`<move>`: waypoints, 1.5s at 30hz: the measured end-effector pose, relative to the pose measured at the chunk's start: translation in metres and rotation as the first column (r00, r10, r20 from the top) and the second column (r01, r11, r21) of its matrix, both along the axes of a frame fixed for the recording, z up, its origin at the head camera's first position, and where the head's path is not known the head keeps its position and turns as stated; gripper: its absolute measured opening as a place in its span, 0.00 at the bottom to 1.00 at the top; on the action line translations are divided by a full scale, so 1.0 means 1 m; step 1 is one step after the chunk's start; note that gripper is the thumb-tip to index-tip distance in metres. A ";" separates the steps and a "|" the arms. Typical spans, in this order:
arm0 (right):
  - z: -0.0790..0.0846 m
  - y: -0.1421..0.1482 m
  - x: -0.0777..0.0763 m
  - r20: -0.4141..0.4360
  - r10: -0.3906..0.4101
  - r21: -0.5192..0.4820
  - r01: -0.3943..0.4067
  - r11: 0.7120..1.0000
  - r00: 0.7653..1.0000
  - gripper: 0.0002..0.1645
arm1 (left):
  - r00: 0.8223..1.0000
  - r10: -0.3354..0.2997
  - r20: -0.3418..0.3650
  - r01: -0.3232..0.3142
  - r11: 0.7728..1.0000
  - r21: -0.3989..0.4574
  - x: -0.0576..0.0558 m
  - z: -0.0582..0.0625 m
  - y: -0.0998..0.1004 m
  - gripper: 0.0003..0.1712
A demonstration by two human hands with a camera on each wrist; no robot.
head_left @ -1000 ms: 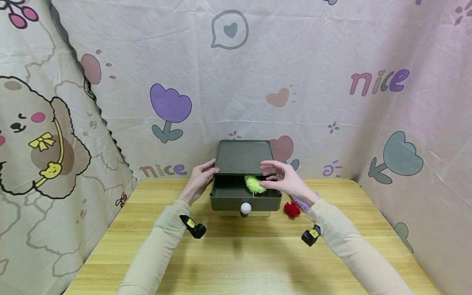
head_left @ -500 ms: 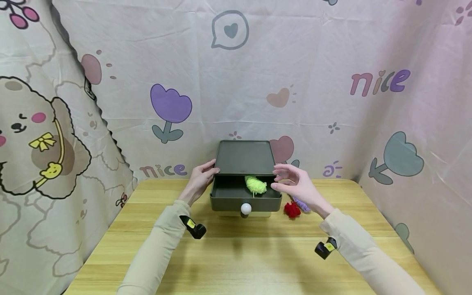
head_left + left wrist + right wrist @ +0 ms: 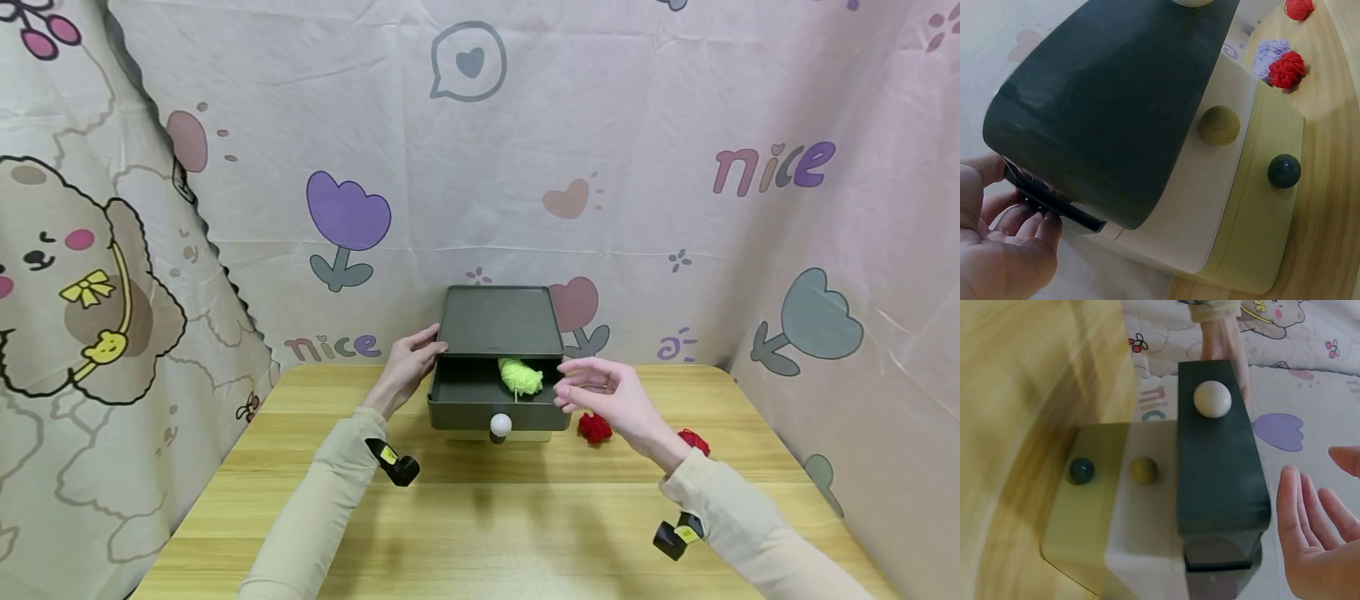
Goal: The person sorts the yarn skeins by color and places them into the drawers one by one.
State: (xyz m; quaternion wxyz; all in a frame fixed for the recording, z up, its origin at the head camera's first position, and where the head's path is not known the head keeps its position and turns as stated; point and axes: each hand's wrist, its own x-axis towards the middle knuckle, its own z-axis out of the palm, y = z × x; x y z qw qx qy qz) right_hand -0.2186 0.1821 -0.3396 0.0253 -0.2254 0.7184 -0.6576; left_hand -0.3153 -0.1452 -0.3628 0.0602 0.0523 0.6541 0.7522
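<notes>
A small drawer cabinet (image 3: 498, 321) with a dark top tier stands mid-table. Its dark top drawer (image 3: 465, 417) is pulled out toward me, with a white knob (image 3: 500, 425) on the front. A lime-green ball of yarn (image 3: 520, 377) lies inside, right of the middle. My left hand (image 3: 408, 367) grips the cabinet's upper left edge, thumb on top and fingers at the side, beside the open drawer. At the drawer's right front corner, my right hand (image 3: 611, 400) hovers with loosely bent fingers and nothing between them, also seen at the cabinet's side in the right wrist view.
Red yarn (image 3: 595, 428) lies right of the cabinet, against purple yarn (image 3: 1267, 57) in the left wrist view. Another red ball (image 3: 693, 442) shows past my right wrist. Below the dark drawer are a white drawer (image 3: 1147, 506) and a yellow drawer (image 3: 1085, 512). A patterned cloth hangs behind.
My right hand has moved right and slightly down from over the drawer to its right corner, uncovering the green yarn and covering the purple yarn. My left hand has stayed put.
</notes>
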 end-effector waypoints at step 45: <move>-0.073 -0.071 0.022 0.030 -0.137 -0.032 0.138 0.990 0.990 0.26 | 1.000 0.000 -0.010 0.000 1.000 0.014 0.000 -0.001 0.002 0.35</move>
